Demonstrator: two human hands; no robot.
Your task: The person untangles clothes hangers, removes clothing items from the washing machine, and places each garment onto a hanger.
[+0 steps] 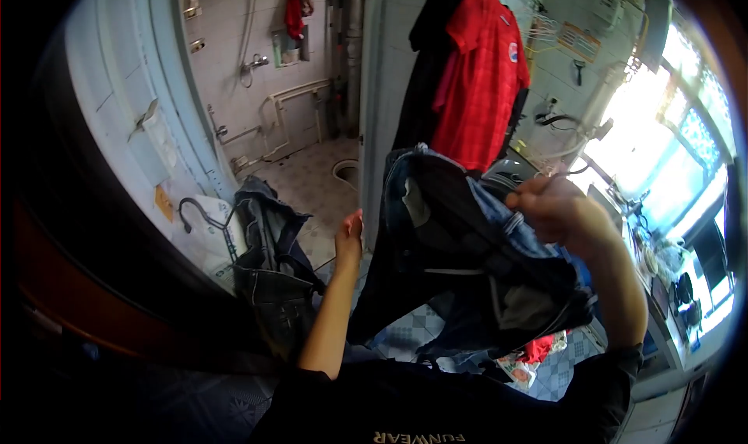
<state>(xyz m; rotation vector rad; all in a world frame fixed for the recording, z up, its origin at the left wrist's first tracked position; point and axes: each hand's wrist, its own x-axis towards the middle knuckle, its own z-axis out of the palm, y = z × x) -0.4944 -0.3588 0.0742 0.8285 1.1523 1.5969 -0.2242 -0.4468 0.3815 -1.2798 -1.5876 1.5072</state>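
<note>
My right hand point(562, 214) is closed at the right, with the dark wire hook of a clothes hanger point(575, 171) curving out above it. A pair of jeans point(460, 245), waistband open and dark inside showing, hangs just below and left of that hand. The hanger's lower part is hidden by the hand and cloth. My left hand point(350, 240) is raised left of the jeans, apart from them, fingers loosely bent with nothing visible in them. Farther left, a second pair of dark jeans point(273, 249) hangs near another hanger hook point(195, 210).
A red shirt point(487, 74) and dark clothes hang ahead. Beyond the doorway is a tiled washroom with a shower tap point(255, 63) and floor drain point(345, 171). A cluttered counter point(662, 307) runs under the bright window at right. Red cloth point(536, 350) lies on the floor.
</note>
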